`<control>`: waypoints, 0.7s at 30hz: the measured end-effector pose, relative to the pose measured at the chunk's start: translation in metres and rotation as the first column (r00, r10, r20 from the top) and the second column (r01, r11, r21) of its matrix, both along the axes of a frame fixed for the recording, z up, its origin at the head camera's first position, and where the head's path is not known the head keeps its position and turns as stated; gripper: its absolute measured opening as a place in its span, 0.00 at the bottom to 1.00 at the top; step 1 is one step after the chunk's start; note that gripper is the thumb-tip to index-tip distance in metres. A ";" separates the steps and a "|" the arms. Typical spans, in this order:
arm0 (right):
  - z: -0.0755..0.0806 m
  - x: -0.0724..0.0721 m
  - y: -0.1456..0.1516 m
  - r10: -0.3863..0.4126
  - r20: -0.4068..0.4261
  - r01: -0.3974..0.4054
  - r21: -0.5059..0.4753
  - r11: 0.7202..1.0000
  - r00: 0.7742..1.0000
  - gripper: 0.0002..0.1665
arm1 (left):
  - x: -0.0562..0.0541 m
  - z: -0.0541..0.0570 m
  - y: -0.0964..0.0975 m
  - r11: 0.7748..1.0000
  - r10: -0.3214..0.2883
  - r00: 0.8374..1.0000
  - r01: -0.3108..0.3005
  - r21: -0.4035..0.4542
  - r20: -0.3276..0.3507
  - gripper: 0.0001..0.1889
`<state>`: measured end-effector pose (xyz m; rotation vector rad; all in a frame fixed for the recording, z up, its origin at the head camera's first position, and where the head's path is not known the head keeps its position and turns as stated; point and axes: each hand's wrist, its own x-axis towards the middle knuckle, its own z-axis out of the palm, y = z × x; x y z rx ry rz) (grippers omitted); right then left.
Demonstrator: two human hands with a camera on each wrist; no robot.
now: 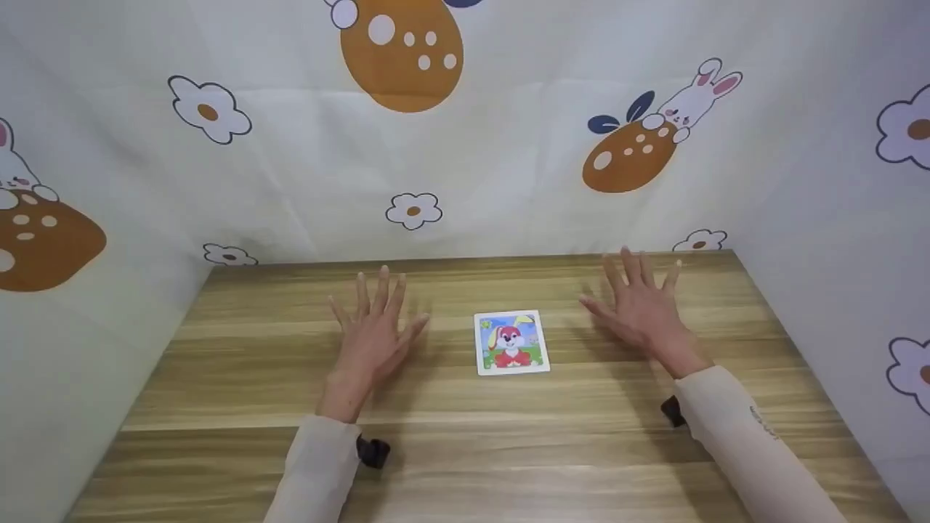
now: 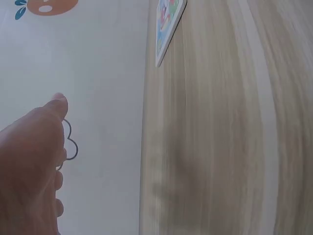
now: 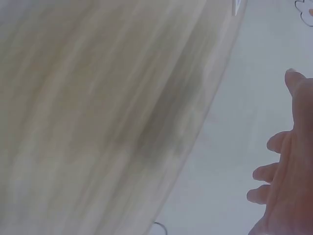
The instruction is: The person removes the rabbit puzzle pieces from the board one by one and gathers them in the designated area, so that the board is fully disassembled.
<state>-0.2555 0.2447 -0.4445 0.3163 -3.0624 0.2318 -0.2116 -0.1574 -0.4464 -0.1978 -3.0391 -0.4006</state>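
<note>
A small square picture puzzle [image 1: 512,343] with a white border and a red-and-white cartoon rabbit lies flat on the wooden table [image 1: 450,450]. To its left, my left hand [image 1: 372,341] hovers with fingers spread, holding nothing. On the other side, my right hand [image 1: 643,312] is held over the table, its fingers also spread and nothing in them. Both hands are apart from the picture. The left wrist view shows one corner of the picture puzzle [image 2: 168,24] and its thin edge; only a sliver of it appears in the right wrist view.
A pale cloth [image 1: 501,181] printed with rabbits and flowers hangs along the table's back edge. Similar cloth walls [image 1: 821,218] stand at the left and right. Black wrist mounts [image 1: 374,452] sit at both sleeves.
</note>
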 end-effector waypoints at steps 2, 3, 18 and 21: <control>0.004 -0.001 -0.008 0.018 -0.011 -0.017 0.013 1.000 1.000 0.54 | 0.002 0.000 0.004 1.000 -0.008 1.000 0.008 0.003 -0.005 0.40; 0.006 -0.001 -0.012 0.025 -0.014 -0.024 0.019 1.000 1.000 0.54 | 0.003 0.000 0.007 1.000 -0.013 1.000 0.013 0.006 -0.006 0.40; 0.006 -0.002 -0.060 0.139 0.120 -0.101 -0.279 0.955 0.983 0.51 | 0.019 -0.009 0.046 0.972 -0.037 0.991 0.006 0.234 0.125 0.36; 0.004 -0.006 -0.066 0.157 0.168 -0.078 -0.400 0.913 0.973 0.50 | 0.023 -0.012 0.055 0.961 -0.058 0.989 0.018 0.274 0.139 0.34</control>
